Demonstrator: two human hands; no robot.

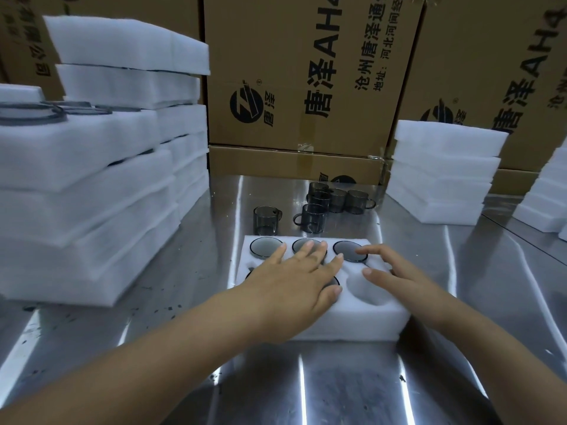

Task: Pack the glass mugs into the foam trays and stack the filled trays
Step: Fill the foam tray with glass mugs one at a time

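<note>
Resting released, two hands [294,277] [395,271] on one foam tray [352,320]; six loose mugs [311,217] behind.

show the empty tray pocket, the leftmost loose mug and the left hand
empty tray pocket [368,289], head view, foam hollow
leftmost loose mug [265,221], head view, side wall
left hand [291,280], head view, back of hand

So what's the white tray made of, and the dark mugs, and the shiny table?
The tray looks like soft white foam, matte and fuzzy at its edges. The mugs look like smoky grey glass, see-through and glossy. The table is probably steel, shiny with streaky reflections.
</note>
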